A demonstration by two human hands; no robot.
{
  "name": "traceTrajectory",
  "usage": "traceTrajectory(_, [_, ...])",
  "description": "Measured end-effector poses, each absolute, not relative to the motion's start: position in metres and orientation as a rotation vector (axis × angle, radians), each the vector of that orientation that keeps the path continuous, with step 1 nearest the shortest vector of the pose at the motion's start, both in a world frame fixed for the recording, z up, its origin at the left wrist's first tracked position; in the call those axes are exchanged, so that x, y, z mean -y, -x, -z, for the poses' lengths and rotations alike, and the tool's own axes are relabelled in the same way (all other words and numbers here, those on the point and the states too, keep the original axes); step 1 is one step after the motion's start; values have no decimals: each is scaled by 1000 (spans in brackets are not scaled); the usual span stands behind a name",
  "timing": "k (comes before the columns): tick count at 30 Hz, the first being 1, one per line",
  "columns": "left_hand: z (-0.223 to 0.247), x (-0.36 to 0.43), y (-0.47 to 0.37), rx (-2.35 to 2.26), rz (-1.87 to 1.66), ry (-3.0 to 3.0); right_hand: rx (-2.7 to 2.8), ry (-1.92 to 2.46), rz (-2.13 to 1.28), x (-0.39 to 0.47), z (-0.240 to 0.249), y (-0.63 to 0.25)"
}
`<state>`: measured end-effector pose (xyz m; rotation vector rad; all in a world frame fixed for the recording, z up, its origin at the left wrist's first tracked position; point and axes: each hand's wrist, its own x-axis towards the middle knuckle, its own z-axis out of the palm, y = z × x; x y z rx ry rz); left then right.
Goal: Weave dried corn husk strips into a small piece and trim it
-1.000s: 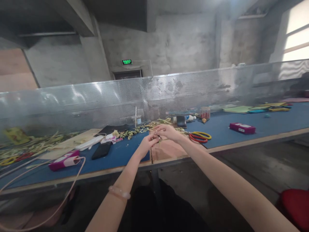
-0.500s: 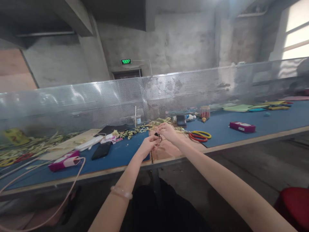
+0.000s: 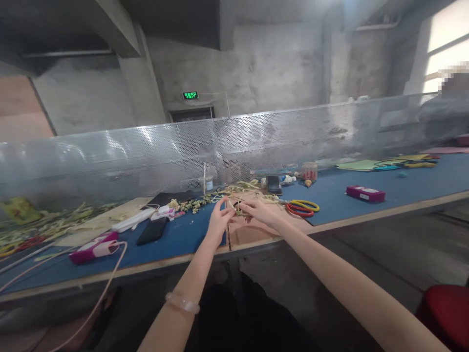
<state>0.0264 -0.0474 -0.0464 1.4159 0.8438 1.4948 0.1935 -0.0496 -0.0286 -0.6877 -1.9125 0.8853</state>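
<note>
Reaching over the blue table (image 3: pixel 330 198) to the brown board (image 3: pixel 252 235) at twelve o'clock. Bending the left hand (image 3: pixel 218 222), fingers partly spread; can't tell if pinching. Seemingly pinching with the right hand's (image 3: pixel 262 212) fingers a tiny dark and pale thing (image 3: pixel 236 207) there, between both hands. Probably handling something light, bendy, easy to crush; best holding softly by its edges.

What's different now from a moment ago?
The right hand has come down beside the left hand, whose fingers have spread. A small piece is still between them. More of a person shows at far right. The scissors and black phone haven't moved.
</note>
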Motion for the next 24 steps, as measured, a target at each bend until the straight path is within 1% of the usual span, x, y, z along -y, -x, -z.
traceTrajectory(3, [45,51,-26,-816,-1530,-1324,1871,627,-971,53,35,-189])
traceTrajectory(8, [47,55,-24,-802,-1532,-1265,1785,715,-837,63,39,-175])
traceTrajectory(14, [51,55,-23,-799,-1573,-1266,1683,802,-781,64,50,-167])
traceTrajectory(21, [55,54,-22,-819,-1516,-1449,1579,736,-900,55,58,-172])
traceTrajectory(24, [57,52,-22,-866,-1549,-1491,1595,719,-931,57,58,-172])
